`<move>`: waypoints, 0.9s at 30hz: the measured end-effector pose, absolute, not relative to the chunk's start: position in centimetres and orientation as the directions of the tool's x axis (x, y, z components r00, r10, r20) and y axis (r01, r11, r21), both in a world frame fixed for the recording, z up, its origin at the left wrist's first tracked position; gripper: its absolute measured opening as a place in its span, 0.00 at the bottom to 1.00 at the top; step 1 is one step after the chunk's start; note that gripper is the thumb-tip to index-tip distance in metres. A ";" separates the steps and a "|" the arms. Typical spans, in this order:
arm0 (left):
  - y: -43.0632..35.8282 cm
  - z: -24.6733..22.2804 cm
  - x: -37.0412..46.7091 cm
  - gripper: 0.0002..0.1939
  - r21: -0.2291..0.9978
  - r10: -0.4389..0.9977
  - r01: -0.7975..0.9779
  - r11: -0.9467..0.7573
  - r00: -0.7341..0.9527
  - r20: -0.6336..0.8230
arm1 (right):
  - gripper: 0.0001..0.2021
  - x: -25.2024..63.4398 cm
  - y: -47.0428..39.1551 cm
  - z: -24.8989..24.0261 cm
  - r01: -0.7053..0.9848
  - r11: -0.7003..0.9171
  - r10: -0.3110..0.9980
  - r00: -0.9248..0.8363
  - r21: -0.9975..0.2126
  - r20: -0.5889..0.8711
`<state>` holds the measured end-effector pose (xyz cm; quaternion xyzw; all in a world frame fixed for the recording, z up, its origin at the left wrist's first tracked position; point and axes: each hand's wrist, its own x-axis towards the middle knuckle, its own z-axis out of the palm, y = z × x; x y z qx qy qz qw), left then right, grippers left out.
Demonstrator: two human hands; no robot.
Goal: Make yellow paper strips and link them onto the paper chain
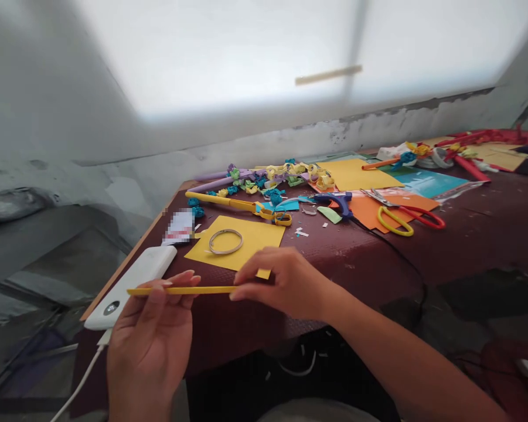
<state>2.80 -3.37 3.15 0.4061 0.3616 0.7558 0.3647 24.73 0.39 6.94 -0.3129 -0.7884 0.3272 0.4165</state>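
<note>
I pinch the yellow strip with left hand and right hand near the table's front edge; seemingly rolling it, so keep it taut.

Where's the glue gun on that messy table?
The blue glue gun lies mid-table, right of centre in the head view, between the paper curls and the yellow-and-red scissors.

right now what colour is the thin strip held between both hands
Yellow: the paper strip is pinched between the left hand and right hand, best seen in the head view.
</note>
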 end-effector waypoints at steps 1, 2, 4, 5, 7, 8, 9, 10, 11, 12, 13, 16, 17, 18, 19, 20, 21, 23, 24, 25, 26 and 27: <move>-3.5 3.2 2.5 0.07 0.845 0.846 -0.267 -0.463 -0.417 0.332 | 0.11 23.8 1.6 7.7 0.271 0.613 0.764 -0.442 -0.742 0.470; -3.6 3.3 2.2 0.07 0.855 0.856 -0.273 -0.441 -0.413 0.310 | 0.13 22.8 3.0 8.3 0.330 0.643 0.754 -0.432 -0.692 0.495; -3.8 3.4 1.8 0.09 0.893 0.901 -0.278 -0.354 -0.358 0.246 | 0.15 20.8 6.1 8.9 0.534 0.674 0.738 -0.520 -0.510 0.430; -3.9 3.4 1.7 0.10 0.911 0.923 -0.278 -0.304 -0.324 0.208 | 0.12 19.9 7.5 8.8 0.565 0.677 0.735 -0.555 -0.471 0.389; -4.3 3.3 1.9 0.13 0.933 0.947 -0.279 -0.227 -0.287 0.144 | 0.13 18.6 9.6 7.9 0.593 0.698 0.715 -0.615 -0.402 0.333; -4.4 3.2 2.1 0.14 0.938 0.955 -0.286 -0.195 -0.275 0.114 | 0.13 18.2 10.1 7.3 0.595 0.708 0.704 -0.633 -0.380 0.321; -4.6 3.1 2.3 0.15 0.941 0.963 -0.298 -0.158 -0.259 0.080 | 0.12 18.0 10.3 6.8 0.596 0.720 0.693 -0.647 -0.356 0.318; -4.7 3.1 2.6 0.16 0.943 0.970 -0.310 -0.122 -0.239 0.047 | 0.12 18.1 10.3 6.4 0.595 0.730 0.683 -0.656 -0.337 0.322; -4.8 3.2 2.8 0.18 0.944 0.977 -0.318 -0.087 -0.214 0.018 | 0.12 18.4 9.9 6.3 0.592 0.738 0.674 -0.660 -0.323 0.332; -4.9 3.3 3.0 0.19 0.946 0.982 -0.319 -0.052 -0.188 -0.009 | 0.13 18.8 9.3 6.3 0.589 0.744 0.668 -0.659 -0.315 0.346; -4.9 3.4 3.2 0.20 0.950 0.986 -0.312 -0.025 -0.167 -0.029 | 0.14 19.4 8.5 6.6 0.588 0.748 0.664 -0.654 -0.309 0.362; -5.1 3.8 3.7 0.19 0.965 0.987 -0.261 -0.017 -0.157 -0.025 | 0.15 21.9 5.2 8.1 0.559 0.742 0.669 -0.591 -0.370 0.450; -5.2 3.9 3.8 0.18 0.972 0.985 -0.233 -0.035 -0.172 -0.006 | 0.13 22.8 3.9 8.5 0.506 0.738 0.675 -0.540 -0.447 0.503; -5.3 4.0 3.9 0.17 0.978 0.980 -0.197 -0.063 -0.197 0.024 | 0.11 23.7 2.5 8.9 0.457 0.731 0.682 -0.497 -0.507 0.536; -5.4 4.0 4.1 0.16 0.983 0.972 -0.155 -0.097 -0.227 0.061 | 0.09 24.5 1.3 9.0 0.421 0.720 0.693 -0.459 -0.551 0.556; -5.6 4.1 4.3 0.15 0.986 0.962 -0.107 -0.130 -0.256 0.099 | 0.08 25.2 0.1 9.1 0.389 0.701 0.712 -0.430 -0.597 0.555; -5.7 4.1 4.6 0.15 0.986 0.953 -0.062 -0.155 -0.274 0.132 | 0.06 25.8 -0.9 9.1 0.363 0.673 0.737 -0.405 -0.645 0.541; -6.0 4.2 5.2 0.16 0.985 0.949 -0.006 -0.172 -0.267 0.164 | 0.04 26.5 -2.5 8.8 0.299 0.587 0.796 -0.383 -0.753 0.469; -6.1 4.2 5.5 0.17 0.987 0.958 0.003 -0.160 -0.242 0.156 | 0.04 26.7 -3.0 8.7 0.255 0.530 0.824 -0.378 -0.809 0.421; -6.3 4.3 5.8 0.18 0.990 0.969 0.003 -0.138 -0.209 0.135 | 0.04 26.8 -3.3 8.6 0.209 0.470 0.847 -0.380 -0.858 0.371; -6.4 4.3 6.1 0.18 0.994 0.979 -0.006 -0.110 -0.172 0.107 | 0.04 26.7 -3.6 8.5 0.160 0.408 0.865 -0.381 -0.899 0.325; -6.5 4.4 6.4 0.18 0.996 0.987 -0.022 -0.085 -0.141 0.081 | 0.06 26.6 -3.7 8.4 0.110 0.348 0.881 -0.378 -0.931 0.285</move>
